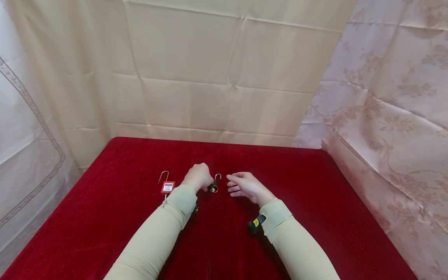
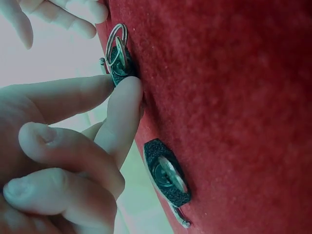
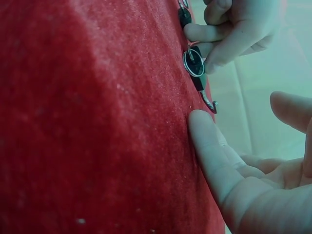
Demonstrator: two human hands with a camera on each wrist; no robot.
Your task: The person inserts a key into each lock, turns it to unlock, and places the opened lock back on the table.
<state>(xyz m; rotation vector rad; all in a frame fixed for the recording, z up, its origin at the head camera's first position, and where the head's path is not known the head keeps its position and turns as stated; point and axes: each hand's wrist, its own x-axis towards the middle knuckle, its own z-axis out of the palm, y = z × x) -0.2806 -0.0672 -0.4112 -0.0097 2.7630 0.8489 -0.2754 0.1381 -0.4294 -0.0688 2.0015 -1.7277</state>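
My left hand (image 1: 200, 177) pinches a small dark padlock (image 1: 212, 186) between thumb and fingers. Its metal shackle stands open, pointing away from me, and a key with a ring (image 2: 117, 46) sits in its bottom. The padlock lies at the red cloth in the left wrist view. To the right, my right hand (image 1: 246, 186) holds nothing, its fingers loosely extended with the fingertips near the shackle but apart from it. In the right wrist view a fingertip (image 3: 201, 119) is at the cloth.
A red padlock (image 1: 168, 187) with a white label lies left of my left hand, its shackle (image 1: 163, 176) swung open and a key in its base. Red velvety cloth (image 1: 224, 241) covers the table. Beige curtain (image 1: 217, 77) hangs behind, with patterned curtain (image 1: 392, 97) at right.
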